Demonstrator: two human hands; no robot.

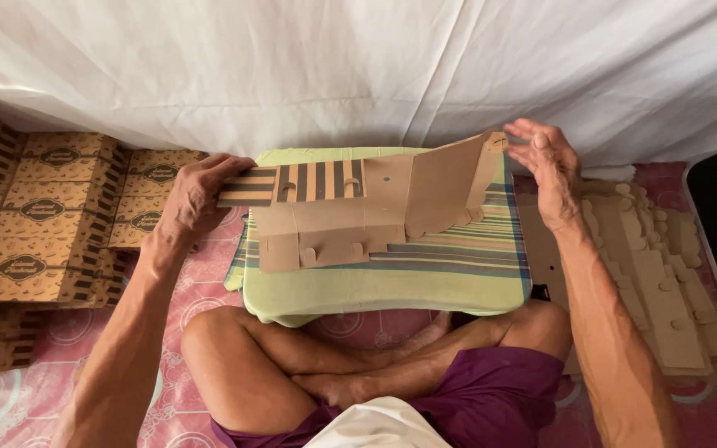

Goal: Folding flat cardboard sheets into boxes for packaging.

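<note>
White cloth (358, 66) hangs wrinkled across the whole back of the scene, and below it a pink patterned mat (209, 282) covers the floor. On the mat sits a person cross-legged in purple shorts, with a small low desk just past the knees, draped in a green striped cloth (425, 278); the desk itself is wholly hidden under that cloth.

Over the desk's far edge a flat cardboard blank (358, 207) is held up, partly folded. Its left end shows dark and tan stripes, while the rest is plain brown with tabs and slots along the lower edge. The left hand (197, 195) grips the striped end near the desk's far left corner, thumb on top, fingers curled behind the card where I cannot see them. The right hand (545, 170) stands open at the far right corner, fingers spread and upright, fingertips (512, 145) against the raised right flap; whether the thumb pinches the flap is hard to make out.

On the floor to the left, finished boxes (43, 216) are stacked in rows, brown with striped edges and oval labels too small to read; the stack runs out of view at the left edge. To the right lies a pile of flat blanks (665, 282), partly hidden behind the right forearm.
</note>
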